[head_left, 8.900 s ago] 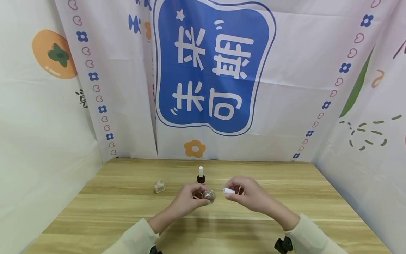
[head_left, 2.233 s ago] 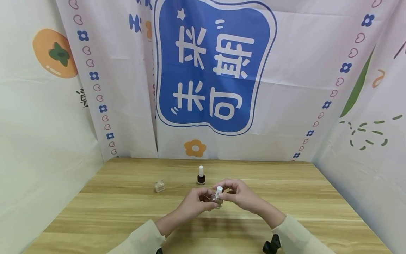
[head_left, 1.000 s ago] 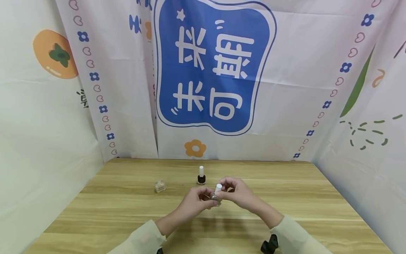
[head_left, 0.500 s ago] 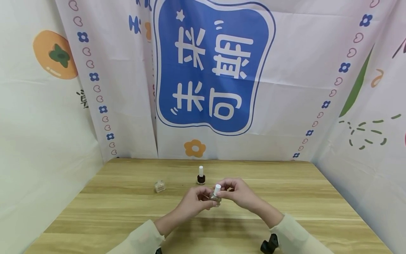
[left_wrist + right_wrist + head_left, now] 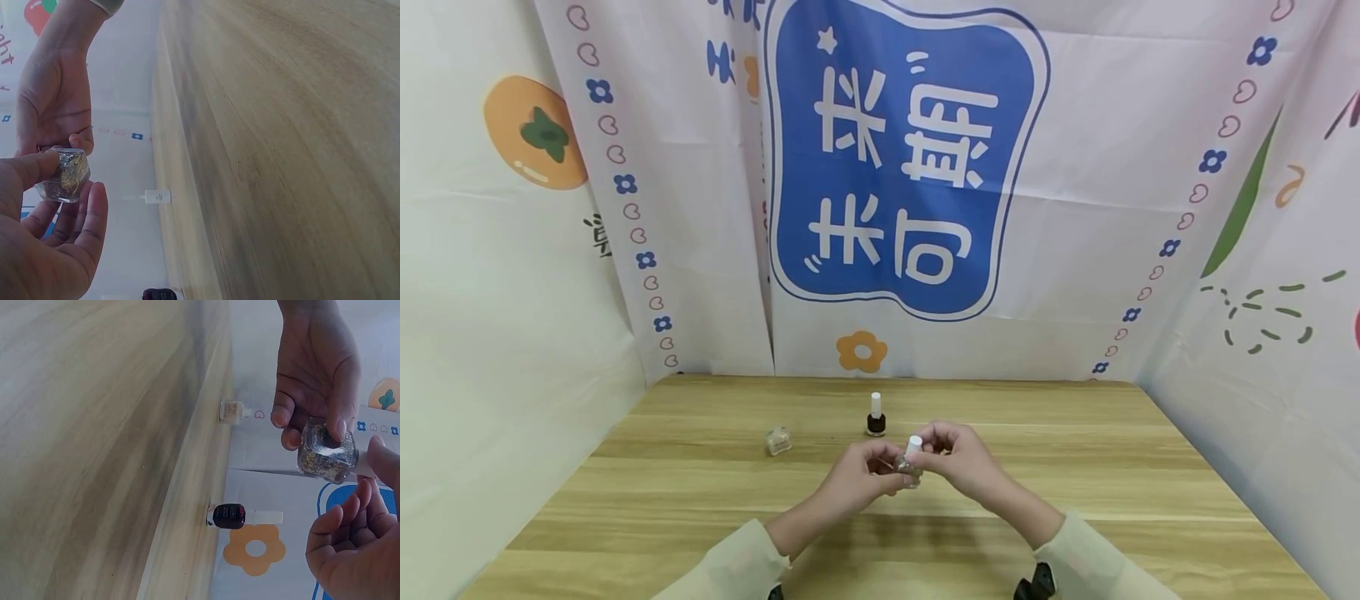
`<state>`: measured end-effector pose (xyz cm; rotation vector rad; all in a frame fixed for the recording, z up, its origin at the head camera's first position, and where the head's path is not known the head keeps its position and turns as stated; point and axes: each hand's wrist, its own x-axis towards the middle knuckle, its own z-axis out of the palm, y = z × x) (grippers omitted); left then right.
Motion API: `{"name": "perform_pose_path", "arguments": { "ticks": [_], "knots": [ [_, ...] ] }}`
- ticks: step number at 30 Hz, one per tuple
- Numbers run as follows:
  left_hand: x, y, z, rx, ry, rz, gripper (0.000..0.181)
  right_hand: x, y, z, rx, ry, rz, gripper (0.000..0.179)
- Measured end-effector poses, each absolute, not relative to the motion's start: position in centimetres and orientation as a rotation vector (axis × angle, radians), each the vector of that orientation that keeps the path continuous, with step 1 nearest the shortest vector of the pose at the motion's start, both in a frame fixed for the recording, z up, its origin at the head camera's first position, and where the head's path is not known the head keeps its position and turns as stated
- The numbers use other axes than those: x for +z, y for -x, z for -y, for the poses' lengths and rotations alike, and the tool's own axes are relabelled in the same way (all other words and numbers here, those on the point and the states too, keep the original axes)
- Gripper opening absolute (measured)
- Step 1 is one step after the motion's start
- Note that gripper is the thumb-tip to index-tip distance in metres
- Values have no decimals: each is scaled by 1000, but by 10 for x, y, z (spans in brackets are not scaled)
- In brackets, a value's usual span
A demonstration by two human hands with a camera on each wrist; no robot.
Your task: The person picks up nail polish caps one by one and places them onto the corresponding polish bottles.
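One glitter bottle, left hand pinching it, right hand gripping its white cap — wide tabletop stretches out rightward, dark bottle standing towards the back edge.

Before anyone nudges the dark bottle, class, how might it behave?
The dark bottle could tip if pushed high, since its tall white cap rises above a small base. Its shiny, glass-like sides may feel slippery but probably won't bend.
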<state>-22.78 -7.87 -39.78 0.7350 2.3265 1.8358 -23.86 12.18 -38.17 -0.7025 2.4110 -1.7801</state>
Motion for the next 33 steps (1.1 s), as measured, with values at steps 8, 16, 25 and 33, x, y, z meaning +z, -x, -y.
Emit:
{"name": "perform_pose_path", "arguments": {
  "ticks": [8, 16, 25, 33],
  "knots": [
    [-401, 229, 78, 1797, -727, -2355, 19, -382, 237, -123, -1769, 729, -2410, 19],
    [-397, 228, 79, 1770, -711, -2362, 20, -375, 245, -133, -1655, 900, -2348, 30],
    [-398, 229, 79, 1782, -710, -2344, 20, -371, 246, -134, -1599, 946, -2345, 22],
    [-396, 228, 80, 1793, -720, -2331, 19, -375, 245, -129, -1649, 839, -2428, 16]
  ]
}}
